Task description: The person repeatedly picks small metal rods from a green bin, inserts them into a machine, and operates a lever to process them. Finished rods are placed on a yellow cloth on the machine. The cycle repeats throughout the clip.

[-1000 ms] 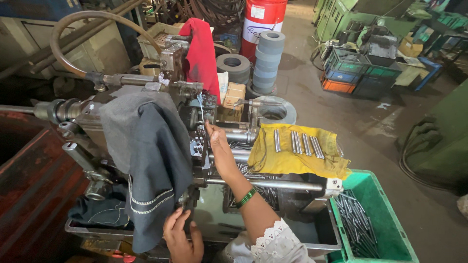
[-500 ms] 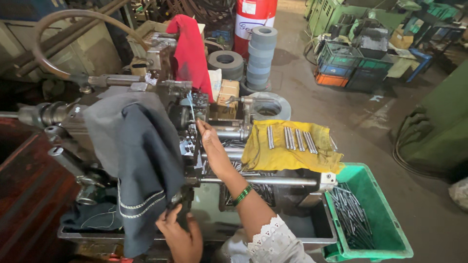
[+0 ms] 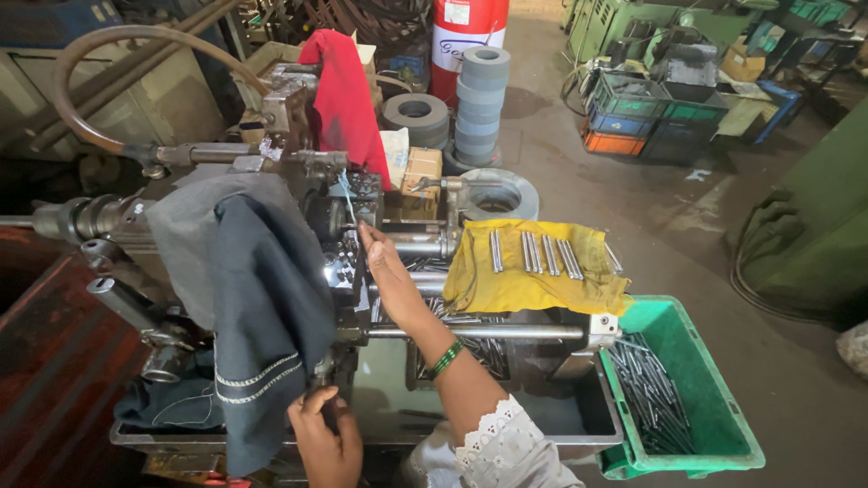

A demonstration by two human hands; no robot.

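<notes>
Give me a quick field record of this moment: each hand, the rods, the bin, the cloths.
left hand: low at the machine's front, on a small lever under the dark cloth
right hand: reaching into the machine's middle; whether it holds anything cannot be told
yellow cloth: draped on the machine, loose metal rods on top
green bin: right of machine, holds more rods
red cloth: hung behind

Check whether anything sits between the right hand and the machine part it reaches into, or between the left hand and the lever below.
Nothing visible does. The right hand already has its fingertips at the machine head, beside the hanging dark cloth, which drapes to its left. The left hand touches the lever just under that cloth's edge.
</notes>
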